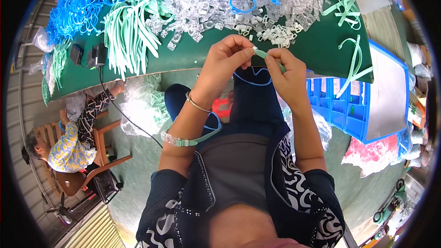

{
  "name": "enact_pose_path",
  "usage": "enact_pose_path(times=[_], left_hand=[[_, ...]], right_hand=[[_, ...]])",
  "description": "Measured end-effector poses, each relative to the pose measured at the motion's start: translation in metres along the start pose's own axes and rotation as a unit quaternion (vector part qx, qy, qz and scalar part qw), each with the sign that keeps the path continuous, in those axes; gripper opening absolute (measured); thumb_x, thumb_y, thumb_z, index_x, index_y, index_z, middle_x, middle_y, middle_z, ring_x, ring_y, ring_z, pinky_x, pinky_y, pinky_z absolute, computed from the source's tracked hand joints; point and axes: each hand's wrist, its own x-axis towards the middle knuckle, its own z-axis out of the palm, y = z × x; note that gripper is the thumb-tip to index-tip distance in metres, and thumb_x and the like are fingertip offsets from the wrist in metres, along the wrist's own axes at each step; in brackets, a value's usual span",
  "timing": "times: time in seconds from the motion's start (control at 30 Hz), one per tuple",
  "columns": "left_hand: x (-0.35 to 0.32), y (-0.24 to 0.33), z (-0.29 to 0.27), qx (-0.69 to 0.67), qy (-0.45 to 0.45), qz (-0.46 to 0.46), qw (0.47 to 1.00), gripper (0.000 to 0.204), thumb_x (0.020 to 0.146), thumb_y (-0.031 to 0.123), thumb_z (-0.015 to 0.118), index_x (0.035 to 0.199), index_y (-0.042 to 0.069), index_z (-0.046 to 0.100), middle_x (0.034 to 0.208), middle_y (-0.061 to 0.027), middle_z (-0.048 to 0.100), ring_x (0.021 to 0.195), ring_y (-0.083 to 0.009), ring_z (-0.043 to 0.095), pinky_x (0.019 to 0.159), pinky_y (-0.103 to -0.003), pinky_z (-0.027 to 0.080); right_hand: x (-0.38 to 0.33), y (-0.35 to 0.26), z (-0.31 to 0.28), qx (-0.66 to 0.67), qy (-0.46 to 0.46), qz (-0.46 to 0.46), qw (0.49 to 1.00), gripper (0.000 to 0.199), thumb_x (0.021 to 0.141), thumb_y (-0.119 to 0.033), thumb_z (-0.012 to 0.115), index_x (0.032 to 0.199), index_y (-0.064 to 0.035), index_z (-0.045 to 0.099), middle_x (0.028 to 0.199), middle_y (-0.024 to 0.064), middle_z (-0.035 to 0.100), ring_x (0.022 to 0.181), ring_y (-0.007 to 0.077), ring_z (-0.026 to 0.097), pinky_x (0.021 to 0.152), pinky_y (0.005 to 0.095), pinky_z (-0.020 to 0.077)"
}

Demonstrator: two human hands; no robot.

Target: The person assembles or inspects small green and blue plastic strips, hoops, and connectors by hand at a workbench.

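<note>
Close together over the front edge of the green table (177, 53), my two hands work on one pale green rubber strap (262, 54). My left hand (227, 59) pinches its end, where a small white piece (254, 48) shows, apparently a plastic loop. Between thumb and fingers, my right hand (288, 72) grips the strap a little further along. A second green strap with a clear buckle (177, 140) lies across my left forearm, joined to a blue rubber frame. Another blue frame (252, 81) rests on my lap below my hands.
Clear plastic buckles (202, 7) are heaped behind my hands, with white loops (281, 34) at the near side. Left are green straps (131, 36) and tangled blue frames (73, 11). A blue crate (337, 96) stands right. A person (69, 149) sits at far left.
</note>
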Motion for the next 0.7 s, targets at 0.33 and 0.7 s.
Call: enact_pose_path(times=[0.33, 0.7], left_hand=[[-0.006, 0.000, 0.006, 0.013, -0.009, 0.015, 1.000, 0.011, 0.084, 0.004, 0.059, 0.094, 0.002, 0.057, 0.078, -0.0024, 0.058, 0.066, -0.0075, 0.053, 0.058, -0.020, 0.042], [-0.014, 0.003, 0.000, 0.094, -0.011, -0.060, 0.994, 0.010, 0.082, 0.011, 0.065, 0.081, 0.001, 0.062, 0.067, 0.0003, 0.057, 0.057, -0.0048, 0.049, 0.050, -0.017, 0.037]], right_hand=[[-0.004, -0.004, 0.003, 0.011, -0.016, 0.017, 1.000, 0.005, 0.081, -0.006, 0.060, 0.082, -0.0011, 0.058, 0.061, 0.0050, 0.055, 0.052, 0.0093, 0.048, 0.048, 0.0247, 0.0372], [-0.007, -0.008, 0.013, 0.048, -0.032, -0.027, 0.998, 0.019, 0.073, -0.006, 0.069, 0.088, -0.0017, 0.061, 0.073, 0.0074, 0.062, 0.064, 0.0166, 0.060, 0.058, 0.0278, 0.0463]])
